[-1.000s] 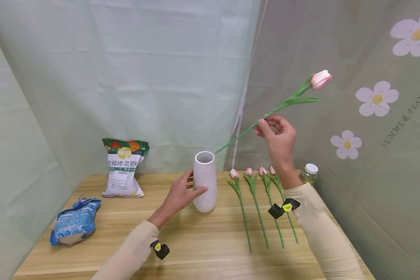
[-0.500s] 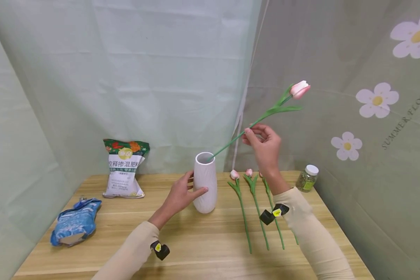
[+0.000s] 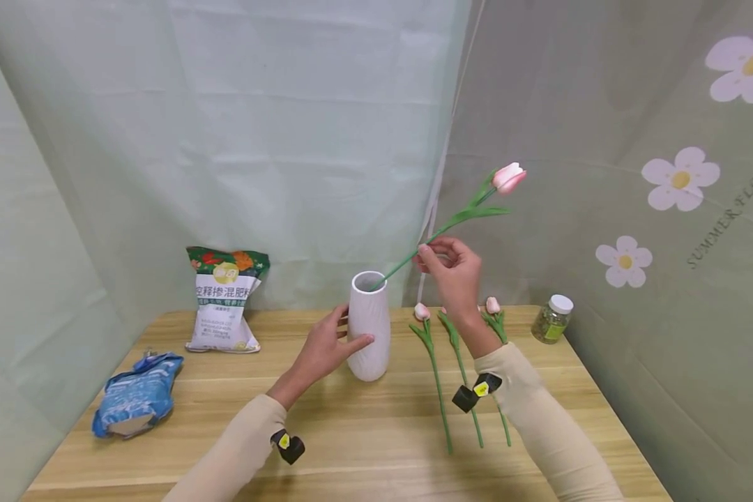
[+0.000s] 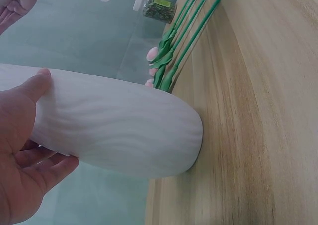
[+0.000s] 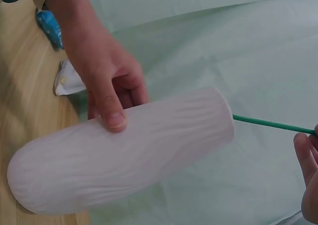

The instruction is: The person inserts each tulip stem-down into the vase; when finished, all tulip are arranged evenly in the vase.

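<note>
A white ribbed vase [image 3: 369, 338] stands upright on the wooden table. My left hand [image 3: 317, 354] holds it from the left side, thumb across the front and fingers behind, as the left wrist view [image 4: 30, 150] also shows. My right hand [image 3: 457, 275] pinches the green stem of a pink and white tulip [image 3: 508, 179] between thumb and fingers. The tulip slants up to the right, and its lower stem end is inside the vase mouth, hidden by the wall. In the right wrist view the stem [image 5: 271, 123] runs from the rim to the fingertips.
Several more tulips [image 3: 436, 380] lie on the table [image 3: 351, 453] to the right, partly covered by the right forearm. A white-lidded jar [image 3: 552, 321] stands at the back right. On the left are a fertilizer bag [image 3: 222, 314] and a blue bag [image 3: 139, 396]. Curtains hang behind.
My right hand has moved left and down with the tulip, and the stem end has gone from beside the rim into the vase mouth. My left hand stays on the vase.
</note>
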Demonstrator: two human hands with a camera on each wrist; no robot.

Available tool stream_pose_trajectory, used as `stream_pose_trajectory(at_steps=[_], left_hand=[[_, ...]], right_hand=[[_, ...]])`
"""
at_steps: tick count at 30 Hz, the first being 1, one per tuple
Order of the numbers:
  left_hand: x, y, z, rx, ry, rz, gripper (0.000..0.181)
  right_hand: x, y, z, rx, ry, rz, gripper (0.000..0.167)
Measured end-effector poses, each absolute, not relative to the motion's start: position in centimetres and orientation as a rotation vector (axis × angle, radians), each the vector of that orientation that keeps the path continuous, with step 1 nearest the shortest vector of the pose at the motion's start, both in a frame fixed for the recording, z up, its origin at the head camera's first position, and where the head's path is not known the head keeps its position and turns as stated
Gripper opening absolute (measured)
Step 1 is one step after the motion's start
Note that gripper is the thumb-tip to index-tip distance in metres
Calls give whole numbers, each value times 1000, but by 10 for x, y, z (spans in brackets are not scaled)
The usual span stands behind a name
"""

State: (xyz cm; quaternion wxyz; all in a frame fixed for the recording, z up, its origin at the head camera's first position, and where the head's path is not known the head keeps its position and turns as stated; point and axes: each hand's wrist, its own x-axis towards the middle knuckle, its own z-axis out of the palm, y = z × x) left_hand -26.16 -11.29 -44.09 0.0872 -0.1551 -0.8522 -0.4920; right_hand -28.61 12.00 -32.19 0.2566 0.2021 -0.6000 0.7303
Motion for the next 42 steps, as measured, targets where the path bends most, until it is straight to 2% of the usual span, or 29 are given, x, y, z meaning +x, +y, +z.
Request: stream_pose_trajectory(at_steps=[20,42], left_hand=[[-261,-113,-438,-477,-2538,-1489,79],[-261,-114,-439,-486,-2546,-1477,80]], right_hand=[[-282,100,-349,552,-1930,1809,16],[-281,98,-361,546,-2174,1731,26]])
